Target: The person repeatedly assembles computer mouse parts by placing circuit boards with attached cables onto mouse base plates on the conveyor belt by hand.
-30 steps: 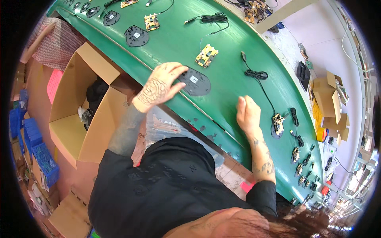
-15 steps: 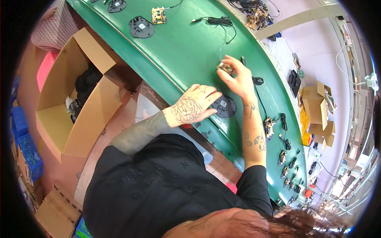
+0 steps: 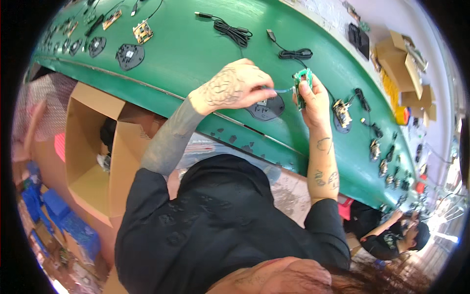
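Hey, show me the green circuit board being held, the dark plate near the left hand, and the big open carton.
Green circuit board (image 3: 302,77), head view: its upper part.
Dark plate (image 3: 269,109), head view: its exposed face.
Big open carton (image 3: 128,166), head view: its side wall.

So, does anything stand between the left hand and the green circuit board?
Only the thin bluish cable, which the left hand pinches, spans that gap to the green circuit board; nothing else visible stands there.

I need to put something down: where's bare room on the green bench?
Bare green bench shows between left hand and nearest yellow board, and between nearby black base and right forearm. Its right end is crowded with boards and cables.
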A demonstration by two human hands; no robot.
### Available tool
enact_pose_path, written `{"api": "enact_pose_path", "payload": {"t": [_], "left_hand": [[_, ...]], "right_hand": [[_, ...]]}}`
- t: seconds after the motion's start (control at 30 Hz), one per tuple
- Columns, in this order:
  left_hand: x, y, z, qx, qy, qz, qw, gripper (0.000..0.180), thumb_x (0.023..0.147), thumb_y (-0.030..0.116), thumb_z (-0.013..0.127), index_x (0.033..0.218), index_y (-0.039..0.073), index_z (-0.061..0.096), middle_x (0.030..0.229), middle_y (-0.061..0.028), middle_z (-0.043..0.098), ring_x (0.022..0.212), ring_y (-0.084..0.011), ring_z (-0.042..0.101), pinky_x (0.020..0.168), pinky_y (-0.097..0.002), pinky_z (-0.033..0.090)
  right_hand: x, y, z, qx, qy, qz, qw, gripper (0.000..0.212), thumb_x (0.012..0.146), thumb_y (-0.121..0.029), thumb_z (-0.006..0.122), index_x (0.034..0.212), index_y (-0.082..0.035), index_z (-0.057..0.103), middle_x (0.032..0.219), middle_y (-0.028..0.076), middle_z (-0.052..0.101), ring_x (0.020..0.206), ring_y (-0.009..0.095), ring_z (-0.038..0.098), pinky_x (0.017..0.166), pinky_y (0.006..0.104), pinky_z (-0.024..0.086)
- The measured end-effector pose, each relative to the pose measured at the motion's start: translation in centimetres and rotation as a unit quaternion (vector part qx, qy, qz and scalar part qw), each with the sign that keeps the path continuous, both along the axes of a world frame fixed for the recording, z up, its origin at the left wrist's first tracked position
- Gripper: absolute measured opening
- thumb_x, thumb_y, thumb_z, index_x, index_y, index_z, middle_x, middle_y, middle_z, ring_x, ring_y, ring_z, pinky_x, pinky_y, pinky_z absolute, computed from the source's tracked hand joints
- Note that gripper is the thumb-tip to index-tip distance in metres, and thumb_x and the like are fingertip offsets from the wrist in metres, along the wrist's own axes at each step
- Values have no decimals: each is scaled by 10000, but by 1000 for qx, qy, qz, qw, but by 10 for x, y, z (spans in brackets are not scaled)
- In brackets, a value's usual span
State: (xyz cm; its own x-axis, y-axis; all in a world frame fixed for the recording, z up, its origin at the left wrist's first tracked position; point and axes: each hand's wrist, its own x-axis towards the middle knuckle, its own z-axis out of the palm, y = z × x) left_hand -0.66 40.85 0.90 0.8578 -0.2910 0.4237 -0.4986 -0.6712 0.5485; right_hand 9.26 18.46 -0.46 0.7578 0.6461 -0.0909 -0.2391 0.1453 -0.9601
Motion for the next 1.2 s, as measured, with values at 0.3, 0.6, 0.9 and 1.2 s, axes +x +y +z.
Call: {"api": "enact_pose_path", "payload": {"t": [0.3,0.6,0.9,1.2], "left_hand": [[-42,2,-28,-92,55,244,964,109,878,133,730,900,51,663,797,-86,636,628,-224,619,550,-330,495],[-47,-5,-27,-11,133,230,964,113,851,154,735,829,58,679,786,-60,607,657,-208,614,593,-328,492],[-36,5,-26,94,128,188,969,159,789,230,756,805,101,664,753,-45,570,706,-228,587,643,-377,453],[-35,-1,-34,45,76,158,983,183,818,145,702,1000,143,719,798,-48,578,789,-225,585,723,-377,463]], "right_hand": [[-4,27,-13,-273,-208,9,939,500,859,-389,770,1188,-35,641,1122,169,709,1081,290,665,919,401,517],[-8,30,-10,-315,-253,-8,915,504,849,-411,759,1176,-43,653,1100,203,707,1080,345,669,922,407,520],[-11,33,-10,-336,-275,-33,900,471,871,-389,732,1164,-29,649,1090,195,714,1026,322,690,887,394,532],[-9,37,-14,-337,-301,-75,889,453,871,-382,748,1161,-45,663,1044,191,721,1007,305,700,865,381,536]]}}
